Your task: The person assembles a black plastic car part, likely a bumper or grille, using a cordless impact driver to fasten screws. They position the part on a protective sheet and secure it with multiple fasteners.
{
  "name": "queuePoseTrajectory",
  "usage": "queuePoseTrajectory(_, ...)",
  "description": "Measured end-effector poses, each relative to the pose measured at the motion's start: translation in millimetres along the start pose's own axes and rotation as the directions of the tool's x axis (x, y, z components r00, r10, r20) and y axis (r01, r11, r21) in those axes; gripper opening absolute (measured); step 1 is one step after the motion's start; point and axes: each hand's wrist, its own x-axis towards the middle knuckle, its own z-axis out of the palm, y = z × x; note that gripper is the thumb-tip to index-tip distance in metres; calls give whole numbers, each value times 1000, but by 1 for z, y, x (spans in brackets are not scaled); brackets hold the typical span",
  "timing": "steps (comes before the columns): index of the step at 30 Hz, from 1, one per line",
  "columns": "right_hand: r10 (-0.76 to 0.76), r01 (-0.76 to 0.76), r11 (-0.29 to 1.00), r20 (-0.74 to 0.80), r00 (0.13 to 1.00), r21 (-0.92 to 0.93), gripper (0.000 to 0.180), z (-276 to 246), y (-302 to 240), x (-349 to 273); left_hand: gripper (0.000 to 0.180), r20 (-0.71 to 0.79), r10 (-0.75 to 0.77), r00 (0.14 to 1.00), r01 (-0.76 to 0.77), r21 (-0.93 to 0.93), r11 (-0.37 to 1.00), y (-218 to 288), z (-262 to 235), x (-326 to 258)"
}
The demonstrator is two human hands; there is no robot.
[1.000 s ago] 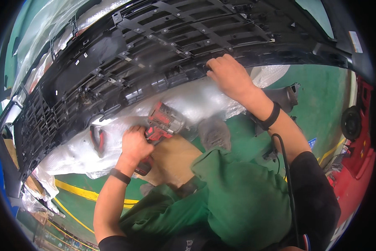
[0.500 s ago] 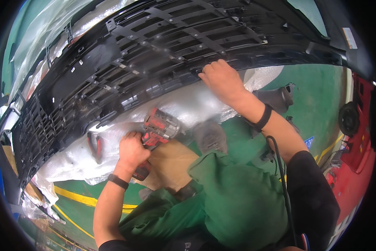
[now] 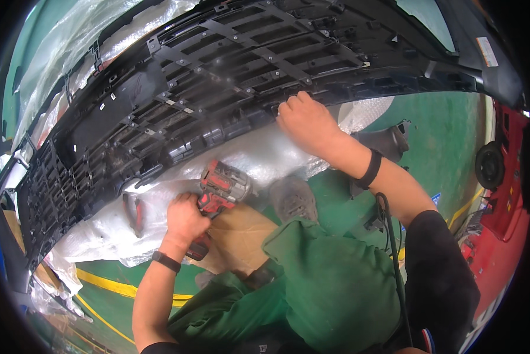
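Note:
A red and black cordless impact wrench (image 3: pixel 222 184) is gripped by its handle in my left hand (image 3: pixel 186 217), its head tilted up and to the right over brown cardboard. In front of me a large black car bumper with a lattice grille (image 3: pixel 217 71) stretches across the upper view. At its near lower edge is my right hand (image 3: pixel 303 123), fingers curled against the rim; whether a small part is in them is hidden. To the left of the wrench, red-handled pliers (image 3: pixel 135 213) lie on clear plastic wrap (image 3: pixel 102 233).
Beneath my knees lies brown cardboard (image 3: pixel 241 233) on the green floor (image 3: pixel 439 133). My grey shoe (image 3: pixel 293 199) is near the wrench. Right of my right forearm sits a black plastic part (image 3: pixel 386 141). A red vehicle body part (image 3: pixel 504 218) stands at the far right.
The view has shifted slightly. My right hand remains at the bumper's edge, turned a little, and my left hand still holds the impact wrench in about the same place.

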Motion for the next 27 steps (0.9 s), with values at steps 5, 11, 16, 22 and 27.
queuePoseTrajectory(5,-56,51,997,98,994,52,5,-7,7,4,21,-6,-6,1000,5,-6,1000,1,-1,-1)
queuePoseTrajectory(11,-40,35,997,68,997,64,3,-3,8,3,22,-7,-3,1000,3,-4,1000,1,0,-1)
queuePoseTrajectory(16,33,-39,987,47,998,153,5,-6,2,3,21,-15,10,1000,-10,6,1000,-1,1,-1)
queuePoseTrajectory(22,9,-13,989,34,999,146,6,-6,3,6,21,-24,14,1000,-13,12,1000,-2,2,-1)
queuePoseTrajectory(27,-7,-2,992,76,997,130,6,-5,4,9,20,-31,20,999,-20,3,1000,-2,2,0)
